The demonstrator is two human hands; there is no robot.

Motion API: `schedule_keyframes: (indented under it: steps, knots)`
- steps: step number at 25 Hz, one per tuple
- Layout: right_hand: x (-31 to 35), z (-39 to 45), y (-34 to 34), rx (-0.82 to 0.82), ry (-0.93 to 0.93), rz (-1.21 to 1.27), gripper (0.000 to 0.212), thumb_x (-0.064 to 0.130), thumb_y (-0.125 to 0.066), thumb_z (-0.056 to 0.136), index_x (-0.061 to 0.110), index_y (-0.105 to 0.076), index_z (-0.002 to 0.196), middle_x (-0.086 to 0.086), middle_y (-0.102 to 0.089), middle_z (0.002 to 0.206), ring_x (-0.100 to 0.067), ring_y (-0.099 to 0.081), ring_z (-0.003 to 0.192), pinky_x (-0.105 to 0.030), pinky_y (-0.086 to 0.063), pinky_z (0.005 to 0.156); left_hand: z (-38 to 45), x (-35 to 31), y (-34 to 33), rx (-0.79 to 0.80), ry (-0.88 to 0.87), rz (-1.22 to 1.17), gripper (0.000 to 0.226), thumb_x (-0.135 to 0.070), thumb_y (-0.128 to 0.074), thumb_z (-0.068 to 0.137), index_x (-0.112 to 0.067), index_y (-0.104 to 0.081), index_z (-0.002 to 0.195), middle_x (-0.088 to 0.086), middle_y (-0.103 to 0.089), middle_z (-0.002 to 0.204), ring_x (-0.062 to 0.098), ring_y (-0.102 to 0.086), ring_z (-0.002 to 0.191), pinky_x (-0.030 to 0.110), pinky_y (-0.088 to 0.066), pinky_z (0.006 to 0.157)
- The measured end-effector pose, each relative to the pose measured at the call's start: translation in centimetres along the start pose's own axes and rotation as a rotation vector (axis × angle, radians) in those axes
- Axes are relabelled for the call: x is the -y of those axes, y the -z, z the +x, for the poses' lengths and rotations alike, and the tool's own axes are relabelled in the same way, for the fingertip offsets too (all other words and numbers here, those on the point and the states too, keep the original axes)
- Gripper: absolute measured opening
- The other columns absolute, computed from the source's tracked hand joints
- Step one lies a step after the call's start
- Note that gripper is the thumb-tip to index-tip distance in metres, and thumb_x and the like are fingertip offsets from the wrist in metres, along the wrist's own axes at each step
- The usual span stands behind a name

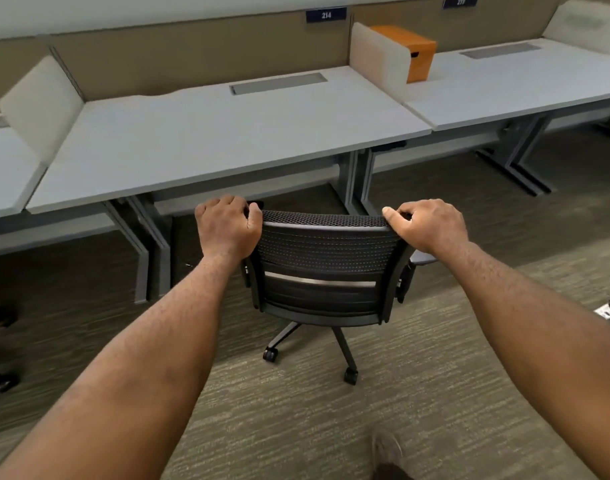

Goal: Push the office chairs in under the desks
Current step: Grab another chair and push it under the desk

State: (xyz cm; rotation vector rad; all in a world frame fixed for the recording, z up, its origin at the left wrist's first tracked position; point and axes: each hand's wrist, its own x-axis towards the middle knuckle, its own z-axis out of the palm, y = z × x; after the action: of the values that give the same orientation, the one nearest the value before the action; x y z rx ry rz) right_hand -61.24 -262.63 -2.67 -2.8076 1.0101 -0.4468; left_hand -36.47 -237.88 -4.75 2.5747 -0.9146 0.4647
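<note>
A black mesh-backed office chair (326, 258) on castors stands on the carpet in front of a grey desk (206, 133) marked 214. Its back faces me and its seat is hidden behind the backrest, near the desk's front edge. My left hand (227, 225) grips the top left corner of the backrest. My right hand (426, 225) grips the top right corner.
Grey desk legs (357, 181) stand just beyond the chair on its right, and another pair (151, 251) on its left. An orange box (414, 51) sits on the neighbouring desk (525, 81) to the right. Part of another dark chair base (0, 351) shows at far left. My shoe (388, 452) is on the carpet.
</note>
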Motion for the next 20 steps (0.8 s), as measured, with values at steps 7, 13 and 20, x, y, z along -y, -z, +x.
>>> schedule_keyframes:
  steps: [7,13,20]
  knots:
    - [-4.9,7.7,-1.7,-0.001,0.055,0.002,0.062,0.076,-0.023,0.084,0.033,-0.066,0.076,0.013,-0.053,0.061,-0.005,-0.043,0.059,-0.024,-0.026,0.051,5.6,-3.9,-3.7,0.042,0.033,-0.006,0.049,-0.045,-0.029,0.093,-0.015,-0.067,0.093,0.005,-0.067,0.100,0.026,-0.055,0.100,0.046,-0.036,0.098]
    - [-8.1,13.8,-1.9,0.076,0.069,-0.038,0.073,0.074,-0.017,0.089,0.028,-0.073,0.095,0.010,-0.057,0.066,-0.017,-0.053,0.068,-0.035,-0.040,0.066,9.3,-7.1,-6.2,0.061,0.098,0.002,0.055,-0.052,-0.023,0.096,-0.018,-0.066,0.105,0.005,-0.066,0.109,0.025,-0.052,0.108,0.045,-0.032,0.105]
    - [0.5,15.2,-3.1,0.015,0.445,0.035,0.069,0.065,-0.023,0.097,0.018,-0.048,0.141,-0.008,-0.063,0.131,-0.028,-0.053,0.125,-0.048,-0.026,0.114,6.1,-8.9,-6.1,0.101,0.143,0.061,0.078,-0.066,-0.011,0.098,-0.018,-0.019,0.158,0.004,-0.012,0.167,0.018,-0.003,0.154,0.040,0.002,0.124]
